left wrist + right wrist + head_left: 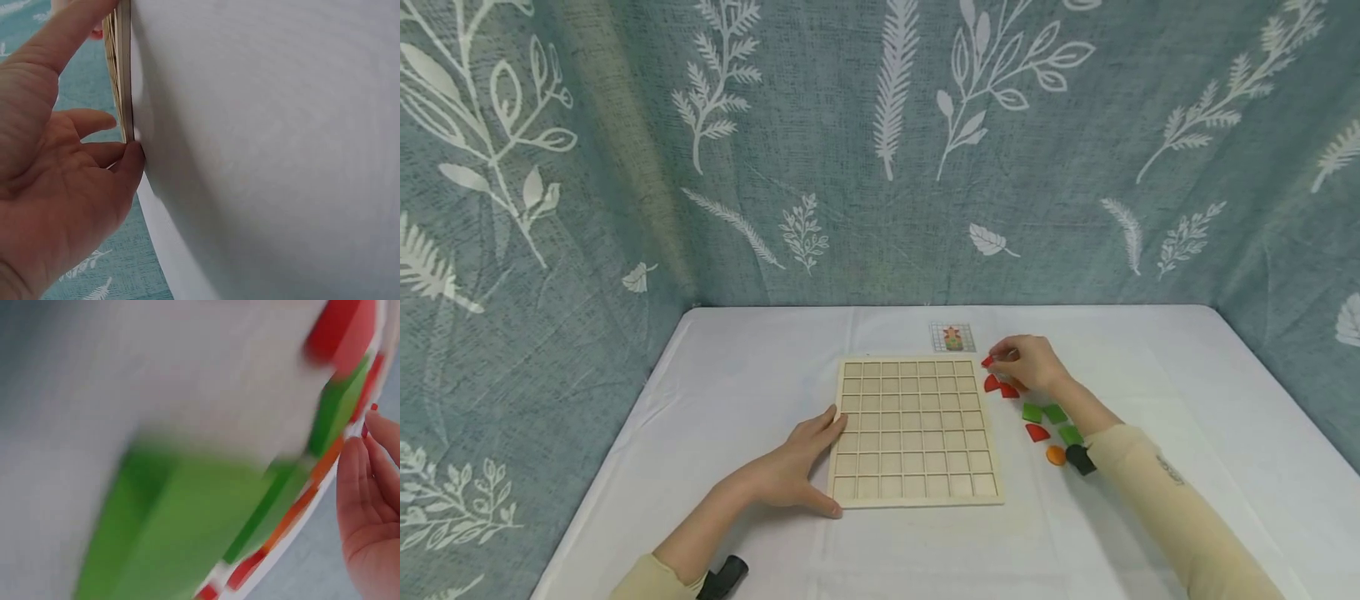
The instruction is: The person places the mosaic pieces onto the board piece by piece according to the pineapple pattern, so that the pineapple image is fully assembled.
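Observation:
A square wooden grid board (917, 433) lies flat on the white table. Against its left edge rests my left hand (801, 462), the fingers spread on the side and the thumb by the near left corner. The left wrist view has the same hand (69, 162) along the board's thin edge (125, 75). Beyond the board's far right corner, my right hand (1028, 363) pinches a small red piece (987, 362) between thumb and fingertips. Just below that hand lie two red quarter-round pieces (992, 383). The held piece's exact shape is partly hidden by the fingers.
Right of the board lie green square pieces (1032, 412), another red piece (1037, 432) and an orange round piece (1056, 455). A small pattern card (952, 337) sits behind the board. Leaf-printed curtains (850, 167) surround the table (760, 350).

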### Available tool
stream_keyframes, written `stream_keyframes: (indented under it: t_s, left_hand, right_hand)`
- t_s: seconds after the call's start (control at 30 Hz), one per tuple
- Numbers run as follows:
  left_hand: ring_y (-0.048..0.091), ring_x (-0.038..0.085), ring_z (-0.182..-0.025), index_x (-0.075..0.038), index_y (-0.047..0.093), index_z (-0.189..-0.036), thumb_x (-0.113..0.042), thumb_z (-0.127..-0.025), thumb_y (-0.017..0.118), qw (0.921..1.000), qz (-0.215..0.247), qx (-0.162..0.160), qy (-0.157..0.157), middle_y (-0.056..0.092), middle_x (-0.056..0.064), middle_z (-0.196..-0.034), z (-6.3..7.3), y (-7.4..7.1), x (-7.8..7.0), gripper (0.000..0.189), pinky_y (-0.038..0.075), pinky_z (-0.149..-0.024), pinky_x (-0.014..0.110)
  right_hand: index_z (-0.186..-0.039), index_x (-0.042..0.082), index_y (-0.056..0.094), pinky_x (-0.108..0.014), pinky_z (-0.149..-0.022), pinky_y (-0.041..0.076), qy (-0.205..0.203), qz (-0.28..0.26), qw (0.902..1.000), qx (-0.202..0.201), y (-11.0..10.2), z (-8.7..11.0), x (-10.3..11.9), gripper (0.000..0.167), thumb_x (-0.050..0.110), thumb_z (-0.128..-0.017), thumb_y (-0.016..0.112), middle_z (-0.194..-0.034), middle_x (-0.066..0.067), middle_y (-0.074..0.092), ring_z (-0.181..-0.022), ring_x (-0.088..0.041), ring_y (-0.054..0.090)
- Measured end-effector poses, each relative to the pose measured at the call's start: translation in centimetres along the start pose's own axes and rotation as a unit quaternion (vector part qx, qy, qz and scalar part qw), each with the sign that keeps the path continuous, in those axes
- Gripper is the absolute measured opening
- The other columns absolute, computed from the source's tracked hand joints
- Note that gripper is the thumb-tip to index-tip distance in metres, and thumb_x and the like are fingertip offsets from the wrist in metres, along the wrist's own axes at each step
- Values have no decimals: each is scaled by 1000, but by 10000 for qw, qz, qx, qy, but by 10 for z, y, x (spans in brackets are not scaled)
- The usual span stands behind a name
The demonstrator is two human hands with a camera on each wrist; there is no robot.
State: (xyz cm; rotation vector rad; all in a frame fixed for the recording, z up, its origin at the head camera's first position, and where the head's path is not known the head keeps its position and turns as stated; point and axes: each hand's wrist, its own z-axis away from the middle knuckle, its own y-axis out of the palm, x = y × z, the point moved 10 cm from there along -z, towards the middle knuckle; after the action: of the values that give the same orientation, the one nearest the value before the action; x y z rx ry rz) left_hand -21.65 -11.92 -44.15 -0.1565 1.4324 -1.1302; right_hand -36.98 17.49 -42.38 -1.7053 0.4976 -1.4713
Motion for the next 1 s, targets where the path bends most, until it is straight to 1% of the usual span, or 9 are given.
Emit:
stream_keyframes:
  t_s: [0.17,0.33,0.47,0.57,0.7,0.83,1.0]
  left_hand:
    - [6,43,-145,2,18,-154,-37,-66,90,10000,-63,-31,-33,3,24,-160,-1,0,1,120,19,-112,60]
    - [8,43,-145,3,18,-153,-39,-65,90,9999,-114,-51,-63,4,23,-160,-1,0,3,121,21,-111,59]
    - [8,43,-145,4,19,-153,-39,-64,91,9999,-84,-76,-81,5,23,-160,-2,0,4,122,21,-111,59]
    - [8,42,-145,3,19,-153,-39,-63,91,9999,-80,-91,-108,6,22,-160,-3,0,4,122,20,-111,59]
    - [8,42,-145,2,20,-153,-39,-63,91,9999,-83,-98,-111,7,21,-160,-3,0,4,123,20,-111,59]
    - [8,42,-145,2,20,-154,-40,-63,91,9999,-89,-99,-102,7,21,-160,-3,0,5,122,21,-111,60]
    - [9,42,-145,2,20,-153,-40,-63,91,9998,-94,-127,-73,8,22,-160,-3,-1,5,123,21,-111,59]
  right_hand:
    - [-112,3,71,-32,-66,53,-260,-327,9991,-108,11,2,25,26,18,-90,71,-92,-7,71,-82,-21,68]
    - [-112,3,71,-31,-64,52,-524,-553,9971,72,32,0,55,26,16,-90,70,-91,-4,70,-81,-19,68]
    - [-110,3,72,-30,-70,53,-745,-531,9955,261,50,-5,73,25,15,-88,74,-89,-1,69,-83,-16,66]
    - [-106,3,72,-30,-72,53,-1006,-457,9933,328,60,-9,85,23,14,-86,75,-86,0,68,-81,-15,65]
    - [-103,2,73,-29,-71,52,-1232,-375,9908,417,68,-10,96,18,10,-86,75,-81,0,67,-78,-15,64]
    - [-101,3,73,-29,-72,52,-1286,-221,9903,470,72,-10,102,17,9,-85,75,-80,2,66,-77,-13,64]
    - [-104,2,72,-28,-71,52,-1322,-105,9895,575,76,-10,106,18,8,-86,74,-81,1,67,-76,-12,64]
